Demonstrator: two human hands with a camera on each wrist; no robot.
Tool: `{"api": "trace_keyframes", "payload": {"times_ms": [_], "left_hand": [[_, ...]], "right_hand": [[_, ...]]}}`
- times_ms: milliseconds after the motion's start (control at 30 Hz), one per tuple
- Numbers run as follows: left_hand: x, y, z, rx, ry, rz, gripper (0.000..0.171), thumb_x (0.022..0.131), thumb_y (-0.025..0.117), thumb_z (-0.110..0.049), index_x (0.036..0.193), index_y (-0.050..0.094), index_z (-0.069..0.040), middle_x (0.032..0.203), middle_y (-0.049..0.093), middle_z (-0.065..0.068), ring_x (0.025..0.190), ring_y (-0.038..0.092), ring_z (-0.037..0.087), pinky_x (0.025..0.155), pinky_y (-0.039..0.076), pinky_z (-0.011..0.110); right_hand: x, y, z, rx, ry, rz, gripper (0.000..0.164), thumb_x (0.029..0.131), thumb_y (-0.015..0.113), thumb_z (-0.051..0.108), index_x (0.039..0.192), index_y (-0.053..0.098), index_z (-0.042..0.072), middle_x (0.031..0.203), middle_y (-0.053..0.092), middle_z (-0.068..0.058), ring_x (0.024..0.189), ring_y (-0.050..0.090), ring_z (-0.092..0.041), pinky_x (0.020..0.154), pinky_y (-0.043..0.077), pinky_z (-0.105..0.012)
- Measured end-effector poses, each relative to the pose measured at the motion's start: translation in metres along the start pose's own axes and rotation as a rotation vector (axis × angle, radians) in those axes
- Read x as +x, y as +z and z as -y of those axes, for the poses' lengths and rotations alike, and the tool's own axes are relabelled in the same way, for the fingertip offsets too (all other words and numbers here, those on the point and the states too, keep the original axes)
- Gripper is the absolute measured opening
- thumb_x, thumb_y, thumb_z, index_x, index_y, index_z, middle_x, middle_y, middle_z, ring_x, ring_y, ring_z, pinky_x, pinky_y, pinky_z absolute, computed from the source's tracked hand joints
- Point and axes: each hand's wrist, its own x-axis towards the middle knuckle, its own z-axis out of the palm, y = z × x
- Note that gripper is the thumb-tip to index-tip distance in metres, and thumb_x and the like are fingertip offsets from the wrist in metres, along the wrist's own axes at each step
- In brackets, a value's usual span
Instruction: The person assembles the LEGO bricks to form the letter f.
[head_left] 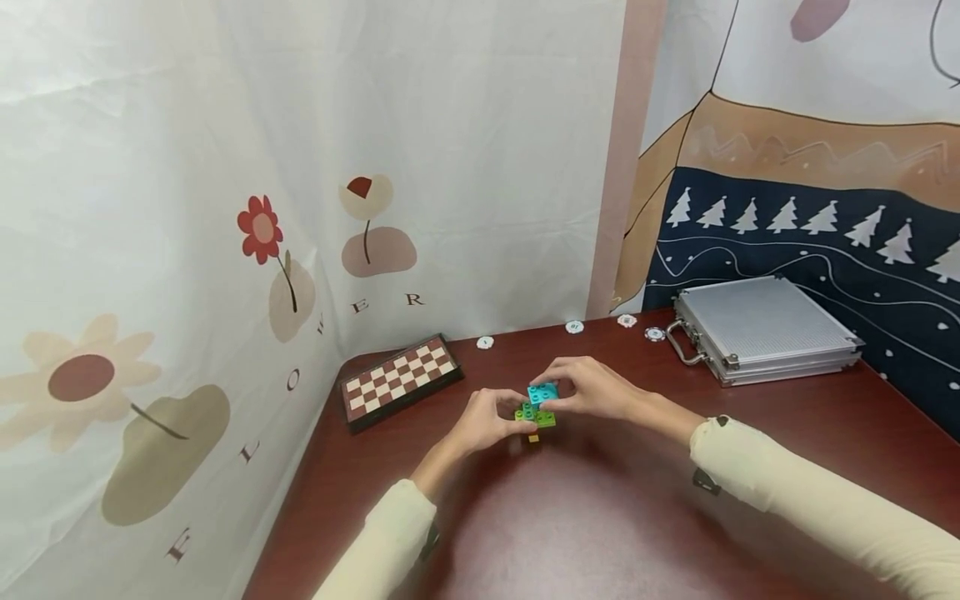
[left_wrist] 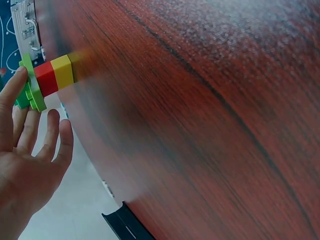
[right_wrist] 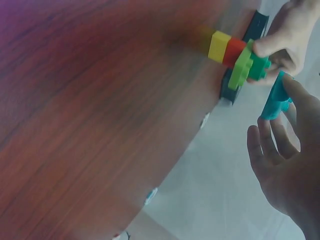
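Note:
A small stack of toy building blocks stands upright, its yellow block (left_wrist: 62, 71) lowest at the tabletop. Above that come a red block (left_wrist: 46, 79), a wider light green piece (right_wrist: 242, 67) and a green block (right_wrist: 258, 67) on top. My left hand (head_left: 486, 421) grips the stack near its upper green pieces, between thumb and fingers. Just above the stack, my right hand (head_left: 596, 387) pinches a turquoise block (head_left: 542, 394) by its sides. In the right wrist view a narrow gap separates the turquoise block from the green one. Fingers partly cover the green pieces in the head view.
A checkered board (head_left: 401, 379) in a dark frame lies at the back left of the table (head_left: 600, 517). On the right sits a silver case (head_left: 772, 325), its handle facing left. Several chips, including a white one (head_left: 485, 342), lie along the back edge, beside the curtain (head_left: 480, 167).

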Motion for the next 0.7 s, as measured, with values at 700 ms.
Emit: {"api": "trace_keyframes", "payload": {"times_ms": [700], "left_hand": [[0.0, 0.001, 0.002, -0.014, 0.01, 0.0, 0.035, 0.084, 0.089, -0.03, 0.113, 0.078, -0.012, 0.099, 0.079, -0.004, 0.087, 0.075, 0.009, 0.079, 0.058, 0.024]], "right_hand": [[0.002, 0.023, 0.006, -0.005, -0.005, -0.053, 0.034, 0.088, 0.086, 0.032, 0.119, 0.079, 0.018, 0.102, 0.069, 0.009, 0.092, 0.065, -0.007, 0.079, 0.059, -0.037]]}}
